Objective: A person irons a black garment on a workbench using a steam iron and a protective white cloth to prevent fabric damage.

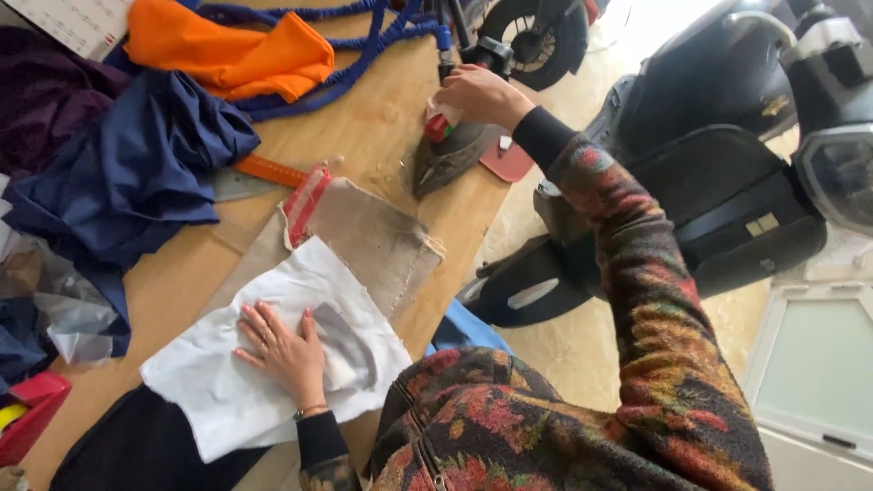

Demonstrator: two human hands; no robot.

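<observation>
Your right hand (477, 95), fingers clenched on the dark metal iron (447, 156), sits beyond the white cloth square (264, 364); left hand (284, 350) lies flat, released, on it. Iron may scorch the wooden bench (382, 118) or burn those fingers.

Top left corner of the light wooden table (382, 118): white printed paper sheet (73, 23) with a fine grid, cut off by the frame edge, lying flat beside purple cloth (45, 91). At the left edge, well apart from the left hand (282, 350): crumpled clear plastic bag (64, 318), grey-sheened, against dark blue fabric (136, 173). On the black scooter body (718, 182) at right: two small pale square stickers (759, 225), side by side.
</observation>
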